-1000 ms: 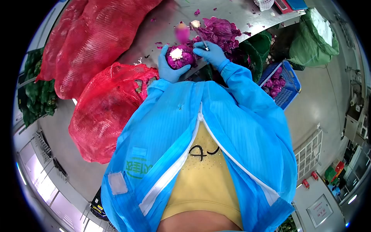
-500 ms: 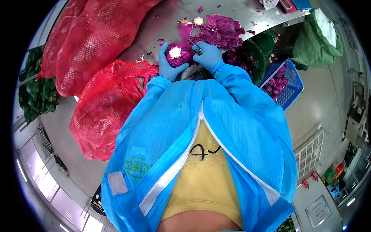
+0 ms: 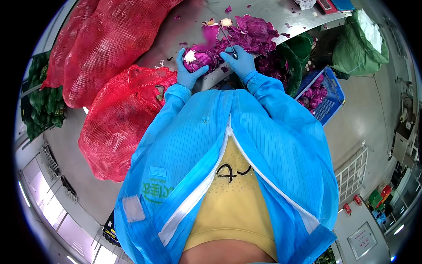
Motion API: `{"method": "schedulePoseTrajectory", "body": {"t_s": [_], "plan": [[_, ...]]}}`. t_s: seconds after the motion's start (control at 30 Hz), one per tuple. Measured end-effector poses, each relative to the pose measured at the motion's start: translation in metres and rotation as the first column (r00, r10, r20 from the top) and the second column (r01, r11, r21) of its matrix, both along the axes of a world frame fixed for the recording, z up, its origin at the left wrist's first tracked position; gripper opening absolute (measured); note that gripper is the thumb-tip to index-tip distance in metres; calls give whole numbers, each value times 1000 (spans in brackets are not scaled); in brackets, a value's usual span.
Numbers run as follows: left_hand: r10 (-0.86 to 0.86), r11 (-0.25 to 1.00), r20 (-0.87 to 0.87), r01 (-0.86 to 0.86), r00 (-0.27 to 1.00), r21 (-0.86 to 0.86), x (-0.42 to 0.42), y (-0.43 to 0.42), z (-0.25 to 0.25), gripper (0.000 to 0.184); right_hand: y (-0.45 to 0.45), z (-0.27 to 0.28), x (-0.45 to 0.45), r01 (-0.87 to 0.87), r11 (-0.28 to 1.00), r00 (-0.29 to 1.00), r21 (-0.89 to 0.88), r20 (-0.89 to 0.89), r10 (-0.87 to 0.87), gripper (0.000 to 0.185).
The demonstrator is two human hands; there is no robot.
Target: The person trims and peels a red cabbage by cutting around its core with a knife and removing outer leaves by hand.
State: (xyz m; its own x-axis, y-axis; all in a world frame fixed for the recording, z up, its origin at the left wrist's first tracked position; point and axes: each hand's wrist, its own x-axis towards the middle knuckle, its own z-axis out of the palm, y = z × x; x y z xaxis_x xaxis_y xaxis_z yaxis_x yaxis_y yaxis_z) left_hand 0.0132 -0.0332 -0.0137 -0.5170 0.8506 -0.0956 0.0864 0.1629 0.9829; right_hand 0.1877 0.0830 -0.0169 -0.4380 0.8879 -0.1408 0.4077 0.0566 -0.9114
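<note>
My left hand (image 3: 187,72), in a blue glove, is closed around the side of a red cabbage (image 3: 202,60). The cabbage's pale cut stem end (image 3: 190,56) faces up and to the left. My right hand (image 3: 241,61), gloved too, grips a knife (image 3: 229,40) by its dark handle; the thin blade points up and away from me, apart from the cabbage. Loose purple outer leaves (image 3: 255,33) lie heaped just beyond the right hand. A cut-off pale stem piece (image 3: 226,22) rests near the blade tip.
Red mesh sacks (image 3: 105,48) fill the left side, one (image 3: 121,119) close to my left arm. At right stand a green bin (image 3: 294,66) with purple leaves, a blue crate (image 3: 332,99) of cabbages and a green sack (image 3: 360,48). The metal table (image 3: 184,31) carries leaf scraps.
My right hand has drawn away from the cabbage and its knife now points up and away. The cabbage has turned and shifted slightly left in my left hand.
</note>
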Motion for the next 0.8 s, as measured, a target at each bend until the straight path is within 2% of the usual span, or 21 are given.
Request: {"method": "schedulePoseTrajectory", "body": {"t_s": [0.03,0.1,0.13,0.17,0.23,0.27,0.3,0.37,0.4,0.43,0.47,0.5,0.57,0.67,0.7,0.77,0.8], "plan": [[20,1000,35,-20,999,-3,0,0,-2,113,0,9,-3,1,1000,1000,-1,-1,-1,51],[10,1000,65,-11,998,18,-1,0,-4,114,-7,30,-6,-175,983,979,-55,91,180,58],[4,999,94,-8,996,41,0,0,-5,114,-10,37,-9,-222,975,968,20,126,218,57],[6,999,94,-10,996,41,0,0,-6,114,-10,35,-10,-224,974,967,21,126,220,57],[31,999,78,-32,997,21,0,1,-1,114,-11,24,-13,-249,962,968,108,72,242,54],[34,999,76,-35,997,21,-3,0,-5,114,-8,14,-12,-269,947,962,175,100,255,53],[43,999,61,-42,997,-9,-6,1,-8,112,-6,14,-11,-271,947,961,175,101,257,53],[52,998,49,-50,997,-40,-8,-1,-15,111,-5,14,-9,-274,957,961,98,-20,277,45],[66,996,90,-61,994,-59,-9,0,-13,106,-4,13,-10,-275,956,960,100,-19,278,45],[81,994,129,-72,988,-78,-10,1,-12,101,-4,11,-11,-252,952,965,173,-35,262,39],[73,995,170,-61,983,-73,-11,2,-10,104,-4,10,-13,-226,943,968,245,-52,246,33],[74,995,170,-62,983,-73,-11,2,-10,104,-5,16,-14,-227,943,968,245,-53,247,33],[94,994,130,-86,987,-69,-10,5,-10,102,-6,28,-17,-258,911,960,322,193,203,28],[98,993,28,-96,995,-66,-4,7,-8,101,-8,27,-24,-205,907,958,369,267,108,20],[97,993,27,-95,995,-63,-5,8,-8,101,-5,27,-24,-204,906,958,371,266,106,20],[60,998,10,-60,998,-30,-4,8,-12,102,7,24,-20,48,988,999,144,-21,-45,20],[61,998,13,-60,998,-30,-3,7,-14,102,18,25,-16,75,977,996,200,29,-82,19]]}}
